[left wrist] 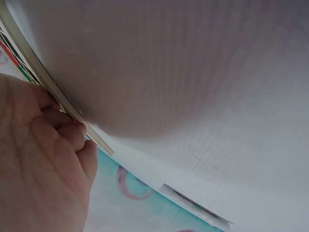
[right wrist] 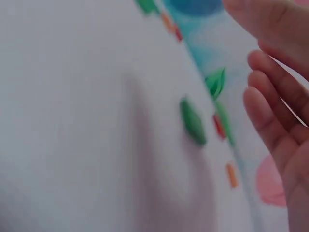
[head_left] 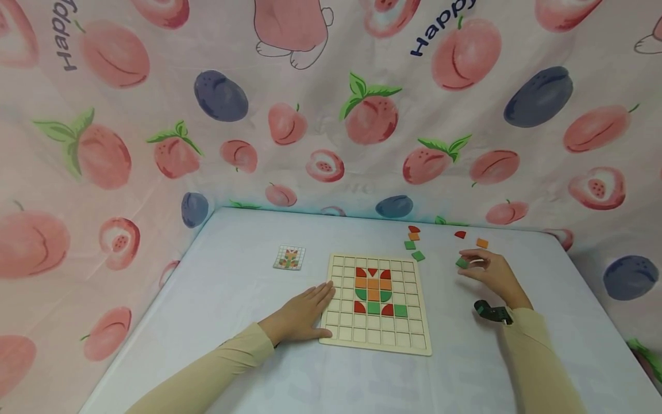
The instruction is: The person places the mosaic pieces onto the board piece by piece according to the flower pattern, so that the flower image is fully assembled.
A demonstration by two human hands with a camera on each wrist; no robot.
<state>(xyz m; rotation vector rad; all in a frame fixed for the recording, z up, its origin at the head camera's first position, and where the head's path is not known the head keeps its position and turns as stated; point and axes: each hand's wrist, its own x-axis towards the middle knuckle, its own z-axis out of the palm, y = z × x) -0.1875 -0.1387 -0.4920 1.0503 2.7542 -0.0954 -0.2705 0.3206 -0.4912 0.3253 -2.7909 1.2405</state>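
A light wooden grid board (head_left: 376, 339) lies on the table, with red, orange and green pieces forming a flower-like pattern in its squares. My left hand (head_left: 302, 313) rests along the board's left edge, fingers extended; the left wrist view shows the fingertips at the board's rim (left wrist: 65, 104). To the right of the board, my right hand (head_left: 488, 273) hovers with thumb and fingers apart at a loose green piece (head_left: 462, 263). From the right wrist, that green piece (right wrist: 193, 121) shows on the white surface, apart from the spread fingers (right wrist: 260, 108).
A small pattern card (head_left: 289, 257) lies left of the board. Behind the board's right corner are loose green pieces (head_left: 418, 256), an orange square (head_left: 414, 236) and a red piece (head_left: 414, 229). Another red piece (head_left: 460, 234) and orange square (head_left: 482, 243) lie beyond my right hand.
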